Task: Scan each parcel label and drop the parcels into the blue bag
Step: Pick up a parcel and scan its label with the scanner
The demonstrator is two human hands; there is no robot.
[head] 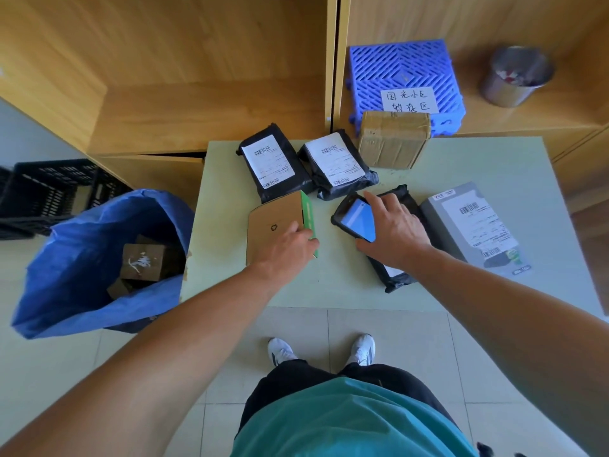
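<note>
On the pale green surface [461,179], the left hand [290,249] grips a flat, smooth cardboard mailer [273,225] with a green edge. The right hand [395,232] holds a glossy black scanner [354,216] above a crinkled black parcel [395,275]. The blue bag [82,258], woven plastic, gapes on the floor at left.

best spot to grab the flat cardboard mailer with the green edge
Pinch the green edge of the cardboard mailer, coming from its right side where the left hand already rests. It lies flat and thin, so that exposed long edge lifts easiest.
</note>
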